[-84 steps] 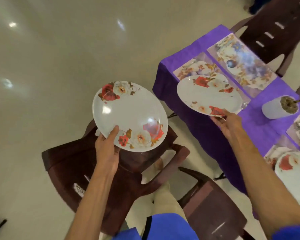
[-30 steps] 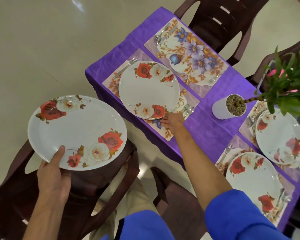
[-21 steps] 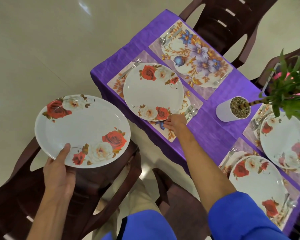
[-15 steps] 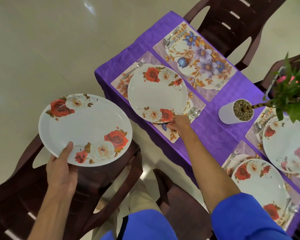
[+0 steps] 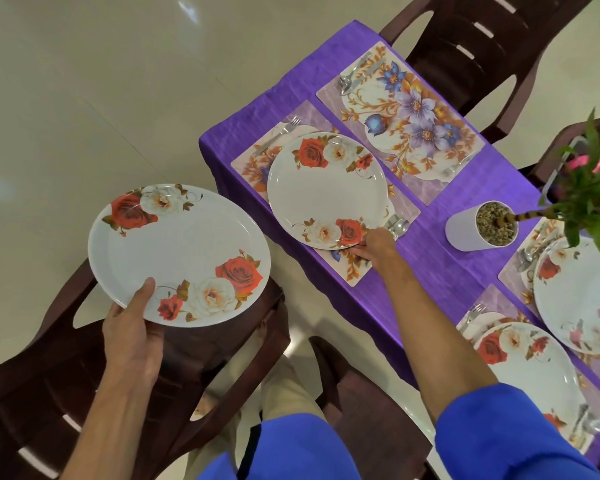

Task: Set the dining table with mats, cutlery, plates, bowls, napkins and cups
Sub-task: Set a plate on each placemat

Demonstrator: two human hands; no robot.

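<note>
On mat (image 5: 347, 268), plate (image 5: 326, 190) landed; right hand (image 5: 376, 245) unmoved.

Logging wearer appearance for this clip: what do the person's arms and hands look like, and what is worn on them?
Both hands are bare: no gloves, rings or watch visible on the left hand or right hand. The forearms are uncovered. A bright blue sleeve covers the right upper arm; the same blue fabric shows at the torso.

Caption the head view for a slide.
Right hand sets a plate on a mat; left hand holds another plate beside the table.
</note>
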